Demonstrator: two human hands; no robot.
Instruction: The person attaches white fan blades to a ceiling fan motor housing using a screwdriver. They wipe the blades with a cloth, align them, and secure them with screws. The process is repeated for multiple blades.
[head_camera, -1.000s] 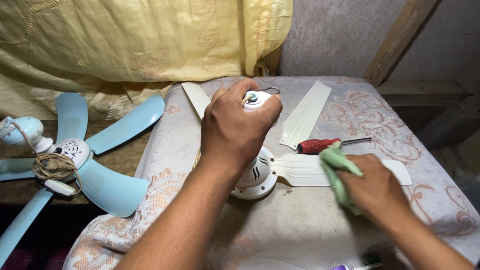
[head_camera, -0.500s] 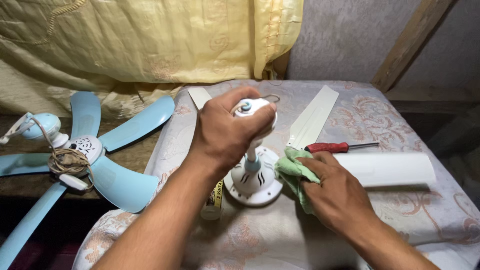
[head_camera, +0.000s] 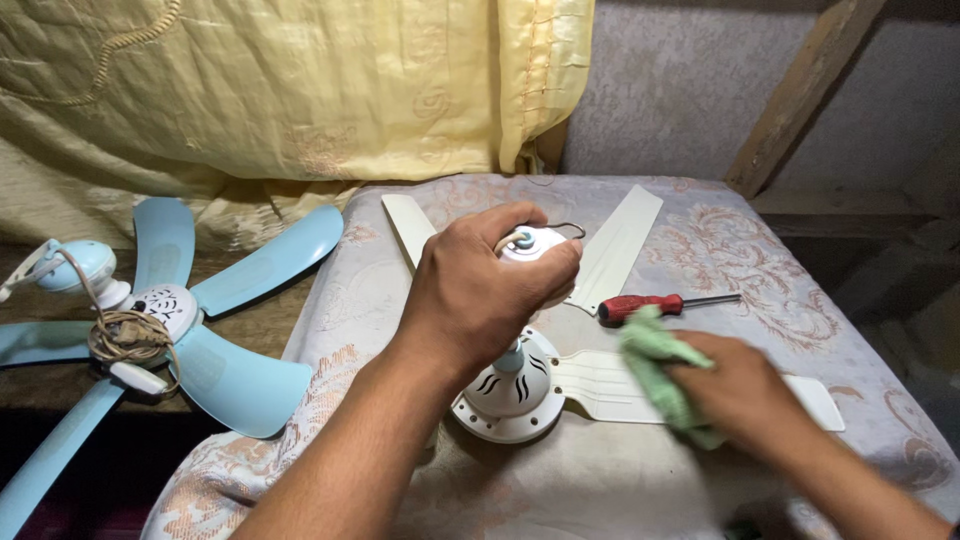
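A small cream ceiling fan lies on the cloth-covered table, its round motor housing facing up and its blades spread out. My left hand is closed over the white cap on top of the fan's stem. My right hand grips a green cloth and presses it on the fan blade that points right. The hand is blurred.
A red-handled screwdriver lies on the table just behind the cloth. A light blue fan with a coiled cord rests on a lower surface to the left. A yellow curtain hangs behind. A wooden beam leans at the back right.
My right hand with the green cloth slid right along the blade, away from the motor housing. My left hand stays on the cap.
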